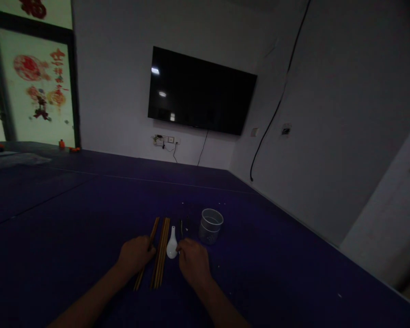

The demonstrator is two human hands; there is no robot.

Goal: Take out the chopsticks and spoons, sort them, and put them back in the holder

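Note:
My left hand (pixel 136 256) is closed around wooden chopsticks (pixel 154 228), whose ends stick out above and below the fist. Just right of it, several more chopsticks (pixel 162 255) lie side by side on the dark blue surface. A white soup spoon (pixel 172 248) lies beside them, bowl toward me. My right hand (pixel 193 260) is closed, its fingertips at the right side of the spoon's bowl. A thin metal utensil (pixel 181 228) extends away from those fingers; its kind and lower end are hidden. Beyond the right hand stands a grey metal cup (pixel 210 226).
The dark blue surface (pixel 98 205) stretches to the walls, with small white scraps scattered on it. A black cable (pixel 275 114) hangs down the right wall. Ahead, a television (pixel 201 91) is mounted above sockets. Small orange objects (pixel 62 144) sit near the door at far left.

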